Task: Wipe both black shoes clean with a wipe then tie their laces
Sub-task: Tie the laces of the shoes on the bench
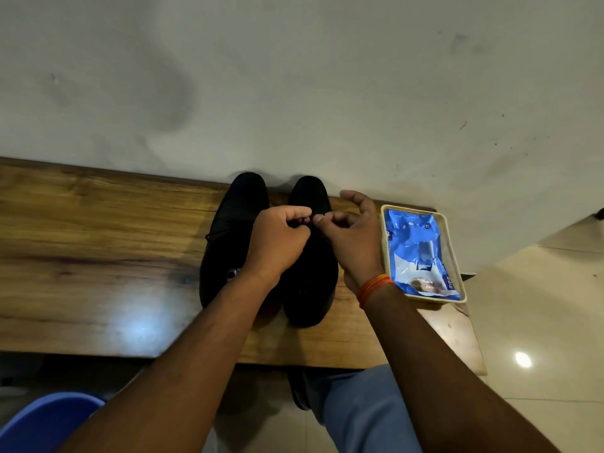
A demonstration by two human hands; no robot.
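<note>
Two black shoes stand side by side on a wooden table (98, 243), toes toward the wall. The left shoe (228, 230) shows a loose lace end at its side. Over the right shoe (310, 282), both my hands meet above the lacing. My left hand (277, 240) has its fingers curled, pinching the lace. My right hand (349, 237) pinches the lace with thumb and forefinger while its other fingers spread out. The lace itself is mostly hidden between my fingers.
A cream tray (456, 256) at the table's right end holds a blue pack of wipes (415, 250). The wall runs directly behind the shoes. A blue plastic seat (42, 423) sits at the lower left. Tiled floor lies to the right.
</note>
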